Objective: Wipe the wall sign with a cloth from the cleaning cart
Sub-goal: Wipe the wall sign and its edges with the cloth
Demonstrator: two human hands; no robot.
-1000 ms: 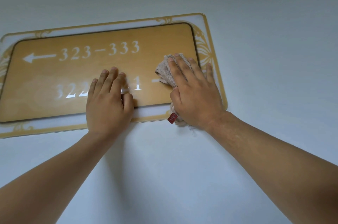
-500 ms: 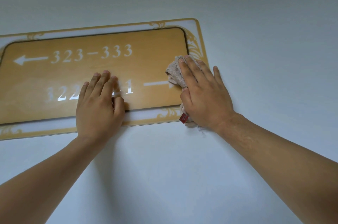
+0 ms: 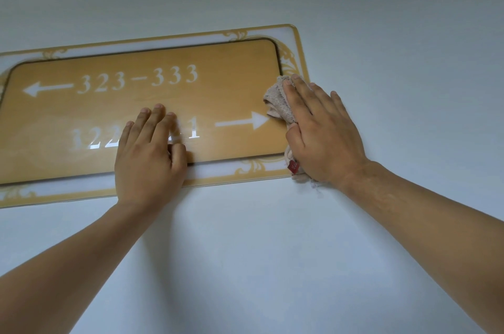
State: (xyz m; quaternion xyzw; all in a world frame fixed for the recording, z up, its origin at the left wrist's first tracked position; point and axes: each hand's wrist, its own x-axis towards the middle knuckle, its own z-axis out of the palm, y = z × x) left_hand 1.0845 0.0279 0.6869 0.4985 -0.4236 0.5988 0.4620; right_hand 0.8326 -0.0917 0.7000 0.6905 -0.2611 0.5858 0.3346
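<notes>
A gold wall sign (image 3: pixel 169 104) with white room numbers, two arrows and a pale ornate border hangs on the wall. My left hand (image 3: pixel 148 153) lies flat on its lower middle, fingers spread, covering part of the lower number. My right hand (image 3: pixel 320 131) presses a beige cloth (image 3: pixel 276 100) against the sign's right edge, beside the right arrow. Most of the cloth is hidden under the palm; a small red tag (image 3: pixel 293 167) sticks out below the hand.
A plain pale wall (image 3: pixel 272 238) surrounds the sign on all sides. My two forearms reach up from the bottom corners of the view. The sign's left end runs out of the frame.
My right hand has slid the cloth to the right, off the lower number and arrow and onto the sign's right border. The left hand has stayed flat on the sign.
</notes>
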